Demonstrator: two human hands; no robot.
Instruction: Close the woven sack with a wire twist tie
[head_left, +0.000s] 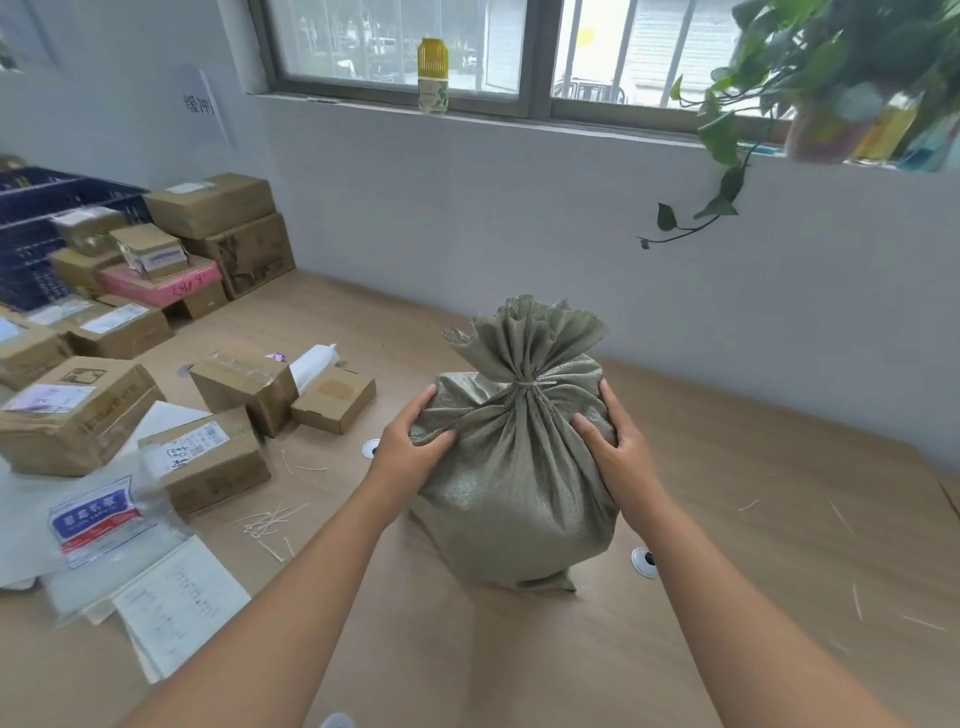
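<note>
The woven sack (514, 467) is stood upright on the wooden table (753, 519), its neck gathered and bound by a wire twist tie (532, 384). Its left shoulder is clasped by the left hand (410, 441), fingers spread over the fabric; the right shoulder is clasped likewise by the right hand (618, 447). Both forearms are extended forward. Loose ties (270, 519) are scattered on the table, cardboard boxes (208, 208) are stacked at the left, and a bottle (433, 75) is set on the windowsill.
</note>
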